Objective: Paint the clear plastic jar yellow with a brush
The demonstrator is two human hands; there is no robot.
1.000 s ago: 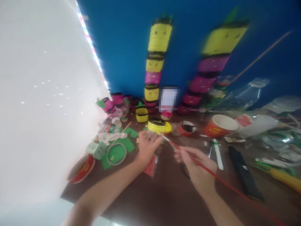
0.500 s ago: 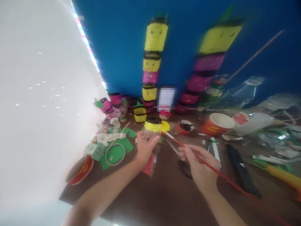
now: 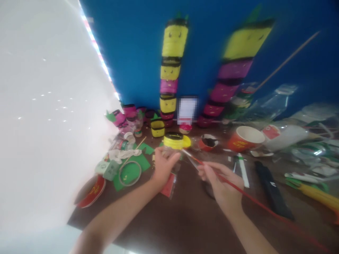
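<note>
My left hand (image 3: 162, 165) is closed round a clear plastic piece whose top is painted yellow with a black rim (image 3: 173, 140). My right hand (image 3: 221, 185) pinches a long red-handled paintbrush (image 3: 254, 201). The brush tip (image 3: 185, 152) points left and sits just below the yellow band, close to my left thumb. Both forearms reach in from the bottom edge over a dark brown table (image 3: 190, 222).
Two tall stacks of yellow and pink painted pieces (image 3: 172, 70) (image 3: 235, 70) lean on the blue wall. An orange paper cup (image 3: 246, 138), a small paint cup (image 3: 209, 142), a white marker (image 3: 243, 170), a black flat object (image 3: 272, 190), green scraps with a tape ring (image 3: 129, 173) and clear bottles (image 3: 272, 106) crowd the table.
The brush tip has swung slightly left and back toward the yellow piece. My left hand keeps its grip and has barely moved.
</note>
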